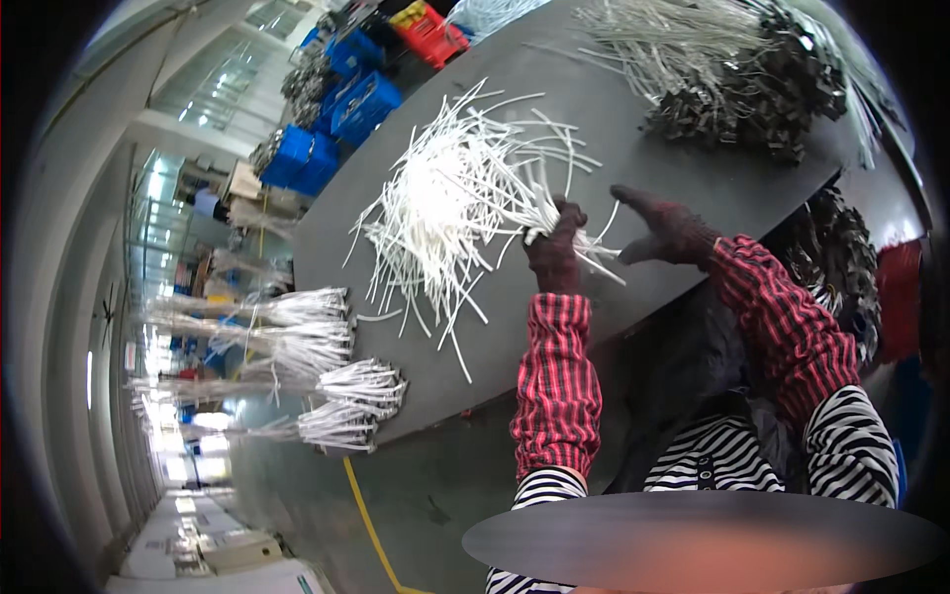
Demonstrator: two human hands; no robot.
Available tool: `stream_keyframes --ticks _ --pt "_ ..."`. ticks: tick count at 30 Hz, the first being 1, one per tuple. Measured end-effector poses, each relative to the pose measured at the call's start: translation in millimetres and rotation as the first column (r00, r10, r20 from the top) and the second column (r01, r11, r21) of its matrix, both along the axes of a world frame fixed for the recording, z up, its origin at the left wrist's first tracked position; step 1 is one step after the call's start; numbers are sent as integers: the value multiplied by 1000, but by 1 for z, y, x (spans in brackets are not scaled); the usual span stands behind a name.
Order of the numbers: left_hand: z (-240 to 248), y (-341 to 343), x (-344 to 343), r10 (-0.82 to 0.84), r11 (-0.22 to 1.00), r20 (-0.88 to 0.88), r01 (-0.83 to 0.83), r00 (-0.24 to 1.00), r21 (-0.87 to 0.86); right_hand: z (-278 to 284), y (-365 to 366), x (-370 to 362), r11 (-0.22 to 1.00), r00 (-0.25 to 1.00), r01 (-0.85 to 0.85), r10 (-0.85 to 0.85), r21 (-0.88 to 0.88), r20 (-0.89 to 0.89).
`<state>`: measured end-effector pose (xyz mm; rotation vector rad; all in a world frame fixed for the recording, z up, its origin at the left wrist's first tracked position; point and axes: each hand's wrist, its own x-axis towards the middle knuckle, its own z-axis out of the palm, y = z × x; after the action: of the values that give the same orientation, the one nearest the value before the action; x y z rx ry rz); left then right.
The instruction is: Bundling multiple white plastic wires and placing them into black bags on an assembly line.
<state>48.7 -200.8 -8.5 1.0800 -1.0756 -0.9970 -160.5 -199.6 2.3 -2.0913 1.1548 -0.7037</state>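
Note:
A large loose heap of thin white plastic-looking strands is spread on the grey table. My left hand, in a dark glove, is closed round a bunch of white strands at the heap's right side. Short strand ends stick out past that fist toward the right. Just right of them, my right hand, also gloved, has its thumb and fingers spread apart. A single strand end stands close to its fingers. Both forearms wear red-and-black striped sleeve covers.
At the table's far right lies a pile of clear strands with dark flat ends. Tied white bundles overhang the left edge. Blue bins and a red bin stand beyond. More dark pieces sit right of my right arm.

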Motion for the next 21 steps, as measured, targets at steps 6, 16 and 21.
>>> stream_keyframes --ticks 6,16,21 --pt "-37 2 -25 -152 987 -90 145 984 -74 41 0 26 1000 968 -6 -2 31 252" --pt "-44 -12 -31 -96 995 271 87 958 44 92 -46 47 942 584 -193 -114 274 804" --pt "-30 -13 -18 -160 984 -161 170 974 49 115 -75 -6 850 664 416 -42 -322 747"
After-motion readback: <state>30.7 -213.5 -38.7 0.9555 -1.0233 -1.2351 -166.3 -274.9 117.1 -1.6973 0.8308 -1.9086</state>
